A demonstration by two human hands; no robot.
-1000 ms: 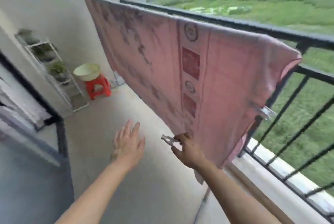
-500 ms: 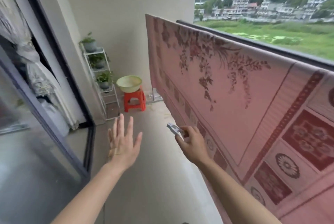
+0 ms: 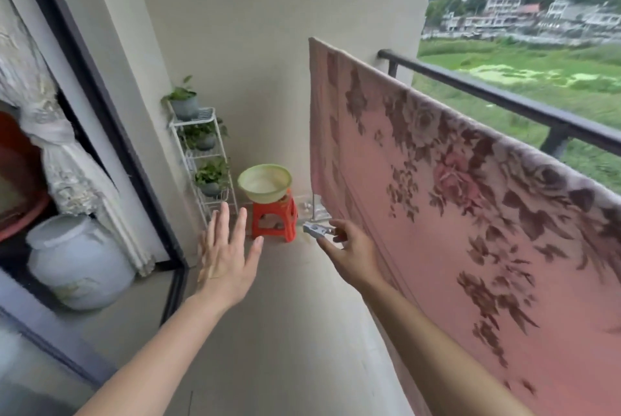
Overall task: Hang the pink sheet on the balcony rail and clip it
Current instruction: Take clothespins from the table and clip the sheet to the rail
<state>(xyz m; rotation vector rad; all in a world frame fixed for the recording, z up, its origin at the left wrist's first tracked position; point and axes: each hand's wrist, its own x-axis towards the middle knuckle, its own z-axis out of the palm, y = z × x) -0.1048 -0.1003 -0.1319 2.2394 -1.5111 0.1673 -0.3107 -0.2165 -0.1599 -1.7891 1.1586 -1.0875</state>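
Clip (image 3: 317, 230) now flatter in right hand (image 3: 353, 247), long axis leftward

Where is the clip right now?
In the head view, the clip is pinched in the right hand near frame centre, just left of the pink sheet hanging on the rail, with the red stool beyond it.

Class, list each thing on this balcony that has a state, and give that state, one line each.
pink sheet: draped over the balcony rail
clip: pinched in the right hand, not on the sheet
left hand: open, holding nothing
basin: upright on the red stool
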